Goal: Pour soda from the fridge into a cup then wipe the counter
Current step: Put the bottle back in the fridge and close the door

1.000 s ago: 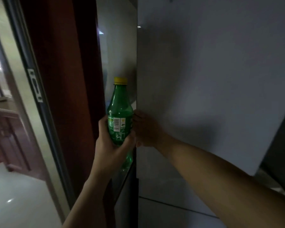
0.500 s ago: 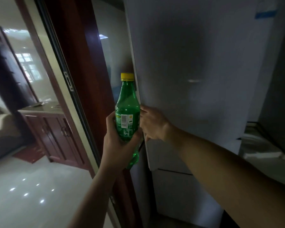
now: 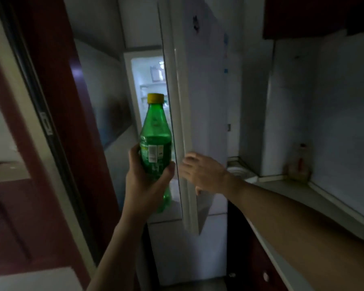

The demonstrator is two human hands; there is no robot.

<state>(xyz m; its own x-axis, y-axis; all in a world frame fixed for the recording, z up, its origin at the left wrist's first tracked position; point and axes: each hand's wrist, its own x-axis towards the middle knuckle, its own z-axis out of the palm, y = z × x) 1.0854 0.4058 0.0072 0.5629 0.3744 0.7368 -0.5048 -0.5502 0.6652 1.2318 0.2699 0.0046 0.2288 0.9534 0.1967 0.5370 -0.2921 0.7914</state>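
My left hand (image 3: 144, 183) grips a green soda bottle (image 3: 156, 141) with a yellow cap, held upright in front of the fridge. The white fridge door (image 3: 200, 114) stands partly ajar, and a lit strip of the fridge interior (image 3: 150, 80) shows behind the bottle. My right hand (image 3: 204, 172) lies flat with straight fingers against the outer face of the door, near its edge. No cup is in view.
A pale counter (image 3: 292, 194) runs along the right wall, with a dim bottle (image 3: 298, 164) in the far corner and a white round object (image 3: 240, 172) beside the fridge. Dark red cabinets (image 3: 259, 267) sit under it. A dark red door frame (image 3: 57, 114) stands close on the left.
The view has swung right and back, so the lit fridge interior now shows. My right hand has shifted from the door's edge onto its outer face. The bottle stays in my left hand.
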